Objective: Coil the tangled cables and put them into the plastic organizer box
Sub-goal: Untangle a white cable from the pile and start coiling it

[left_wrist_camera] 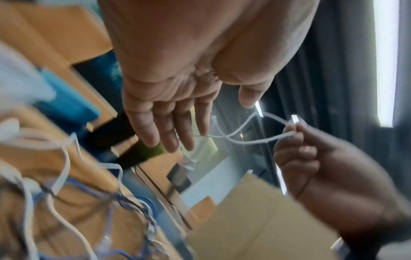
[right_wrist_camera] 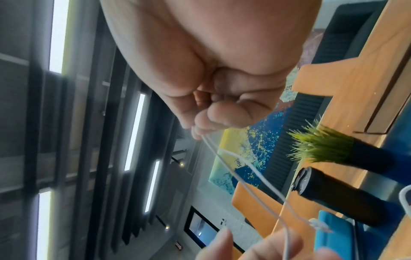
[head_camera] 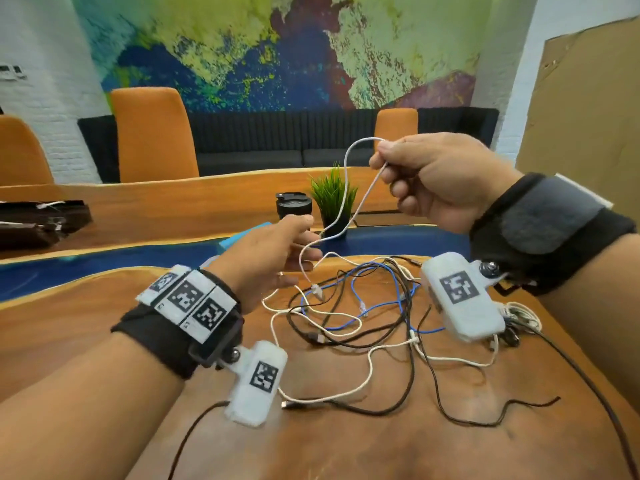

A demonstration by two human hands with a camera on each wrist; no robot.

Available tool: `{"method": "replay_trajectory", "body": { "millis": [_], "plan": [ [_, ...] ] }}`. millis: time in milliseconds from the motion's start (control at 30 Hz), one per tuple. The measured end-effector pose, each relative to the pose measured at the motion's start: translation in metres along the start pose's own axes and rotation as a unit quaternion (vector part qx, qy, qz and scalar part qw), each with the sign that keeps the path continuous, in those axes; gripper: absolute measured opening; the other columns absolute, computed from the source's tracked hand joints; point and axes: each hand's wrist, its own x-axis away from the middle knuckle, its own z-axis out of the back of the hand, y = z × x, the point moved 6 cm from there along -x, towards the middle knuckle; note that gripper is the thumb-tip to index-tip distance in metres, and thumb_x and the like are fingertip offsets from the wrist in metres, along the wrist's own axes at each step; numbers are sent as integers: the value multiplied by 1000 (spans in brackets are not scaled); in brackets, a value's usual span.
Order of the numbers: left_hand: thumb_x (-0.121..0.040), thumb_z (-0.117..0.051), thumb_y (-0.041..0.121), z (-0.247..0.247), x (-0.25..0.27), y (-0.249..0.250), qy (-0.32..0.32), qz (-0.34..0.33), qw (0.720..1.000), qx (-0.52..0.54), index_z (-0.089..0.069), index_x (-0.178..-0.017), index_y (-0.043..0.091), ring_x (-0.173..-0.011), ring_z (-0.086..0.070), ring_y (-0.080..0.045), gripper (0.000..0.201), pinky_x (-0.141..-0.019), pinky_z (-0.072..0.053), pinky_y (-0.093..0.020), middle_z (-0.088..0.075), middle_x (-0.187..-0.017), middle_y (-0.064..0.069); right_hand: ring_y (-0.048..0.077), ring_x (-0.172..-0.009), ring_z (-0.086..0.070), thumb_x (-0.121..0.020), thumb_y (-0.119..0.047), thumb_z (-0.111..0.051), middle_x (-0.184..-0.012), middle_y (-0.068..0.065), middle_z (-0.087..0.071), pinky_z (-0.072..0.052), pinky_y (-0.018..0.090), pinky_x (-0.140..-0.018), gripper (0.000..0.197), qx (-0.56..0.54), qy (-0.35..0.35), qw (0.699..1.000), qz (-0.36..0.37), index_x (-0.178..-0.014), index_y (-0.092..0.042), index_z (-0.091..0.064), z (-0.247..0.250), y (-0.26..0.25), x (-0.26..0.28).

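Right hand (head_camera: 440, 181) pinches a loop of the thin white cable (head_camera: 341, 216); left hand (head_camera: 273, 254) has straight fingers, the cable running past its fingertips. Feed even loops, free the tail from the tangled pile of black, blue and white cables (head_camera: 374, 306) on the wooden worktop (head_camera: 346, 445) without yanking.

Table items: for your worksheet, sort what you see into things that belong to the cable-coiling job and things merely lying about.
Part of the job:
white cable, pinched by the right hand
left hand, open beside it
tangled cables

Just lying about:
potted plant
black cup
orange chairs
dark sofa
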Motion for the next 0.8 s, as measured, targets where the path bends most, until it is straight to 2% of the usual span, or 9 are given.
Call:
{"method": "replay_trajectory", "body": {
  "millis": [67,133,267,433,500,567,633,700,800],
  "plan": [
    [-100,-50,36,-11,7,5,-51,19,993,107,-67,-110,8,-86,-70,-24,34,-84,-54,-40,-74,-89,-13,5,-51,-42,-100,-30,-52,-64,-6,-52,-35,17,-45,21,-30,23,999,4,-90,-15,-64,0,-1,3],
    [-101,-52,18,-15,13,9,-67,-5,988,138,-66,-109,8,-70,-68,-19,19,-73,-57,-35,-64,-71,-4,5,-51,-43,-100,-30,-52,-64,-7,-52,-36,17,-46,21,-60,51,997,6,-90,-15,-64,5,0,5],
    [-104,-49,9,-6,11,11,-34,-18,979,201,-64,-110,8,-50,-54,-9,17,-56,-57,-26,-56,-66,-1,4,-49,-44,-100,-31,-52,-63,-6,-54,-36,18,-46,22,-27,106,994,-10,-89,-16,-65,22,19,3],
    [-103,-41,11,12,6,32,-28,-35,964,260,-64,-110,9,-46,-32,-5,23,-42,-27,-15,-55,-67,-1,10,-53,-46,-97,-26,-57,-71,3,-57,-39,23,-46,21,122,105,983,-88,-89,-9,-68,31,59,-10],
    [-101,-38,8,14,4,44,-38,-62,969,237,-61,-113,9,-47,-33,-6,26,-43,-23,-17,-56,-69,-2,15,-67,-55,-93,-33,-62,-82,2,-63,-50,32,-56,21,271,134,952,-57,-93,-13,-69,33,61,-16],
    [-98,-39,4,12,1,55,-41,-98,978,179,-59,-115,9,-49,-35,-7,27,-43,-23,-19,-60,-71,-2,14,-89,-60,-89,-45,-64,-99,-4,-65,-54,38,-79,24,370,150,916,36,-104,-26,-64,22,46,-17],
    [-97,-41,2,5,-3,63,-48,-133,984,111,-59,-115,11,-52,-36,-8,27,-46,-22,-22,-64,-73,-1,8,-101,-60,-87,-47,-65,-109,-8,-65,-51,31,-89,38,334,79,930,133,-119,-27,-63,-2,30,-15],
    [-97,-44,2,-1,-6,66,-61,-167,982,60,-61,-111,14,-53,-38,-8,25,-48,-24,-22,-65,-74,-1,4,-106,-62,-89,-36,-64,-112,-8,-69,-50,24,-93,39,263,-26,944,199,-126,-24,-62,-30,19,-10],
    [-100,-46,6,-1,-14,63,-75,-204,975,48,-65,-110,18,-55,-42,-8,24,-48,-30,-21,-64,-78,-5,15,-98,-69,-92,-12,-60,-104,9,-74,-54,26,-89,26,89,-82,969,217,-116,-11,-67,-43,22,-13]
  ]
}}
